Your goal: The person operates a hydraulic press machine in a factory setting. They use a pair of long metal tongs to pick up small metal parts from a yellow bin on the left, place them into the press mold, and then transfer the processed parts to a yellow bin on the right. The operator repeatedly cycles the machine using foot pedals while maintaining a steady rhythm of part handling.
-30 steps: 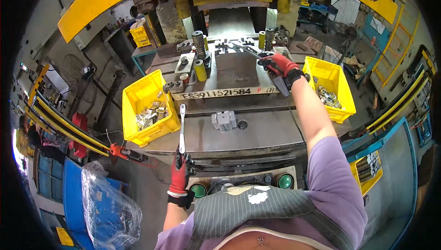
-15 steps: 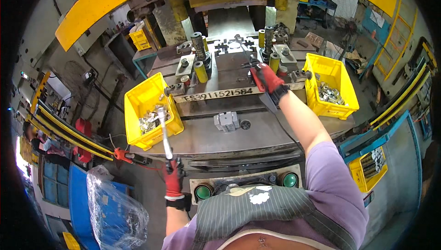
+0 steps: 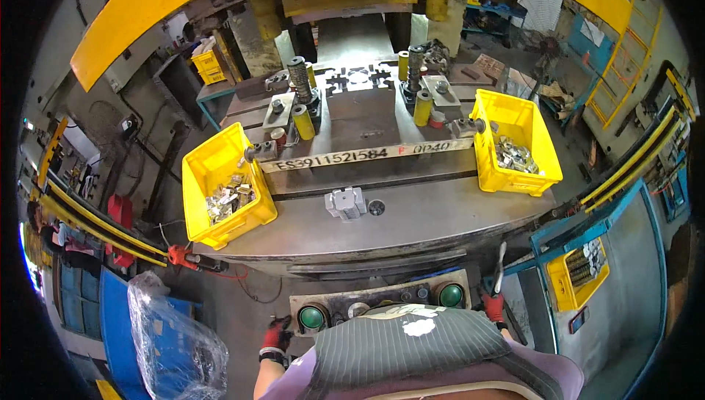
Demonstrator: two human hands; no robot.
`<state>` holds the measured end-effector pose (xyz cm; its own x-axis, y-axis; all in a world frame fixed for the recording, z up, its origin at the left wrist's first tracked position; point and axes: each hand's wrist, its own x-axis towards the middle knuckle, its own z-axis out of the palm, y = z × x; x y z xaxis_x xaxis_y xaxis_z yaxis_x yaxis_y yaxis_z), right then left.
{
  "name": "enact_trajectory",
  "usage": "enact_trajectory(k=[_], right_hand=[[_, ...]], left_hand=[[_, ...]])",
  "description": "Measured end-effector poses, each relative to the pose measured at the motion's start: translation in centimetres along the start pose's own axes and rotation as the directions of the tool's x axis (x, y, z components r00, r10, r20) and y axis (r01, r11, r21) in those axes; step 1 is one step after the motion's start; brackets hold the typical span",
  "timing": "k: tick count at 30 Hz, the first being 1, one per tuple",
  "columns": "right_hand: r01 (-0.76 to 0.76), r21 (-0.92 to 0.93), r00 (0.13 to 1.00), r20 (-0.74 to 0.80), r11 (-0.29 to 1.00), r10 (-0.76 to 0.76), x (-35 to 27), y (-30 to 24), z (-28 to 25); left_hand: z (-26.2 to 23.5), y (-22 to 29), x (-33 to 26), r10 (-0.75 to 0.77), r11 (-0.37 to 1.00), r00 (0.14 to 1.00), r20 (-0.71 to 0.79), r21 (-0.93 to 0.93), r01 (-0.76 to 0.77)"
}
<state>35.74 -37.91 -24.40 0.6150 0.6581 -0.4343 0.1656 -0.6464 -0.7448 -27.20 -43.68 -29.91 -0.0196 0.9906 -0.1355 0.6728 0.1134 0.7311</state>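
Observation:
My left hand [image 3: 277, 334], in a red glove with dark fingers, is at the left end of the control panel [image 3: 396, 298], close to a round green button [image 3: 311, 317]. Its fingers look stretched toward the panel, and no tool shows in them. At the panel's other end, my right hand [image 3: 494, 306], also red-gloved, is closed round a slim grey hand tool [image 3: 500, 268] that points upward. The tool's exact kind is unclear. A second green button [image 3: 450, 295] is just left of that hand, which my apron partly hides.
A press table [image 3: 411, 220] spans the middle, bearing a grey metal block [image 3: 345, 204]. Yellow bins of metal parts stand left [image 3: 192, 202] and right [image 3: 547, 132]. Behind are the lower die [image 3: 358, 78] and guide posts [image 3: 299, 80]. Another yellow bin [image 3: 573, 293] sits lower right.
My left hand has dropped from near the left bin, and its long silvery tool no longer shows. My right arm has drawn back from the die to the panel's right end.

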Motion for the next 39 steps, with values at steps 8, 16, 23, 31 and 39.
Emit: enact_trajectory(k=[8, 16, 23, 31, 39], right_hand=[[-0.090, 0.105, 0.937, 0.347, 0.990, 0.048, 3.5, 5.7, 3.6], [-0.060, -0.034, 0.880, 0.471, 0.998, 0.069, 6.9, 8.8, 5.9], [0.165, 0.091, 0.882, 0.432, 0.982, -0.188, 11.7, 15.4, 8.1], [-0.043, -0.035, 0.865, 0.499, 0.998, 0.055, 9.3, 9.5, 6.2], [0.250, 0.506, 0.966, -0.071, 0.825, -0.248, 6.1, 5.4, 6.4]], left_hand=[[3.4, 1.6, 5.3, -0.459, 0.744, 0.882, 0.105, -0.497, 0.447], [2.4, 4.5, 4.8, -0.451, 0.838, 0.892, 0.038, -0.325, 0.438], [3.3, 2.8, 4.6, -0.365, 0.836, 0.929, 0.060, -0.418, 0.356], [3.5, 1.7, 4.9, -0.482, 0.644, 0.857, 0.183, -0.589, 0.488], [2.3, -1.2, 0.6, 0.000, 0.986, 0.996, -0.086, -0.165, -0.015]])
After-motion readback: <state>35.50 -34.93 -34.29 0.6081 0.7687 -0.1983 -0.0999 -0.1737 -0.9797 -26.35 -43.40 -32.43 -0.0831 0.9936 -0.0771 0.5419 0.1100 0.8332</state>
